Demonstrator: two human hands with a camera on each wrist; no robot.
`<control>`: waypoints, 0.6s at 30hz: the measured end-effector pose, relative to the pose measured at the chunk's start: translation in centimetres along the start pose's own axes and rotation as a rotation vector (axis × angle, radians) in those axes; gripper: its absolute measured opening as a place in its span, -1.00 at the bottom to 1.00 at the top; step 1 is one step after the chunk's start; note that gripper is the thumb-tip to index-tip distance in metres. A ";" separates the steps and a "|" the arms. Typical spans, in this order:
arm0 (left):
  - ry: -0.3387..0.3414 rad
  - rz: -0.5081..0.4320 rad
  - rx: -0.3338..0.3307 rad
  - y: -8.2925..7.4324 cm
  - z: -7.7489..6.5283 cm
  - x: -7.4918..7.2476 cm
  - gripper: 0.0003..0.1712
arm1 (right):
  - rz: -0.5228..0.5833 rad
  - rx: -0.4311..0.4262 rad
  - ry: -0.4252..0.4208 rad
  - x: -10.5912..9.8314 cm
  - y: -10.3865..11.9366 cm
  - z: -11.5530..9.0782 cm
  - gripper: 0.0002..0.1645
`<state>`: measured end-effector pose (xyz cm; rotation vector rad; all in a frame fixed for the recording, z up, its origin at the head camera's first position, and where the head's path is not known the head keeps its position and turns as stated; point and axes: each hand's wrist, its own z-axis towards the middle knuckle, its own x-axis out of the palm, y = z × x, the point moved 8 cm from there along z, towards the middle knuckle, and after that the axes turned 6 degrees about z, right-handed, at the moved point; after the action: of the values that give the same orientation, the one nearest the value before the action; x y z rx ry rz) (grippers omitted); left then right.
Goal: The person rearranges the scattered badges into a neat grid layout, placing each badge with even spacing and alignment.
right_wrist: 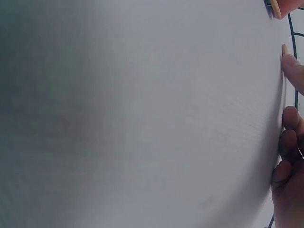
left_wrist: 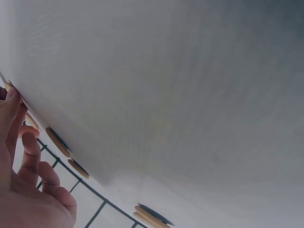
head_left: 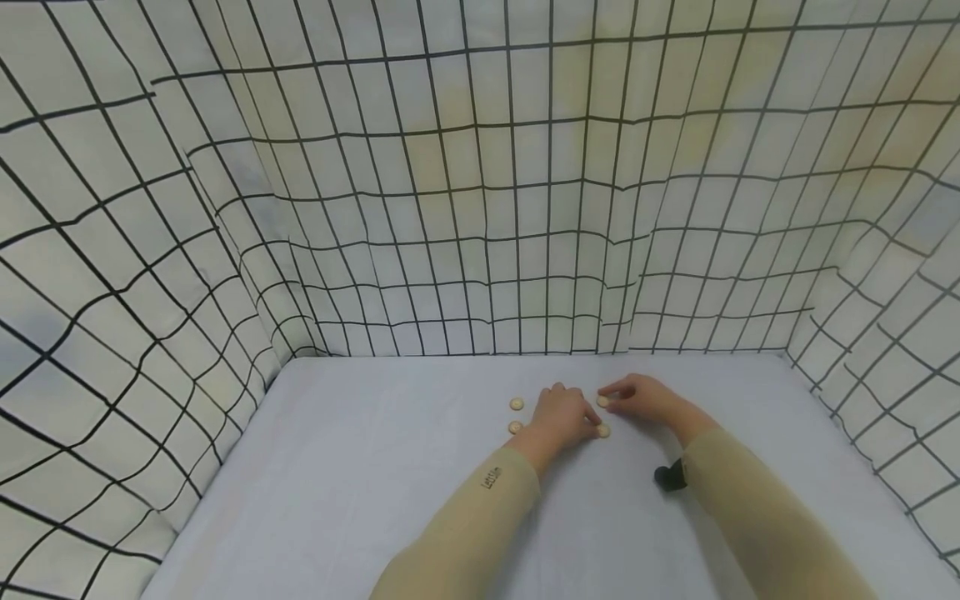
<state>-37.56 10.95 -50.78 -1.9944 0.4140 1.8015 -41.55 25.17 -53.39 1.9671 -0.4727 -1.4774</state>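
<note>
My left hand (head_left: 561,415) reaches over the table and pinches the edge of a small round wooden disc (head_left: 603,431) at its thumb and fingertips. In the left wrist view, that hand (left_wrist: 26,175) has its other fingers loosely bent. Just beyond, my right hand (head_left: 647,398) holds a second wooden disc (head_left: 603,402) between thumb and forefinger, low at the table surface. The right wrist view shows a fingertip on the thin edge of this disc (right_wrist: 284,49). Two more discs lie left of my left hand, a far one (head_left: 517,403) and a nearer one (head_left: 515,427).
A white cloth covers the table (head_left: 360,467). White walls with a black grid (head_left: 525,208) enclose its back and sides. A black device (head_left: 671,476) sits at the right sleeve's cuff. Both forearms wear tan sleeves (head_left: 468,521).
</note>
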 end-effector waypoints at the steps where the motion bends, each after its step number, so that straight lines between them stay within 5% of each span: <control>1: 0.000 -0.006 -0.003 0.0 0.0 0.0 -0.74 | 0.003 0.002 0.000 0.0 -0.1 0.0 -0.58; 18: -0.015 0.015 -0.021 -0.1 0.2 -0.1 -0.79 | 0.001 -0.023 -0.006 -0.2 0.5 -0.2 -0.63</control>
<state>-37.65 11.14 -50.69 -1.9965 0.4080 1.8358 -41.40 24.97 -52.90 1.9452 -0.4573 -1.4816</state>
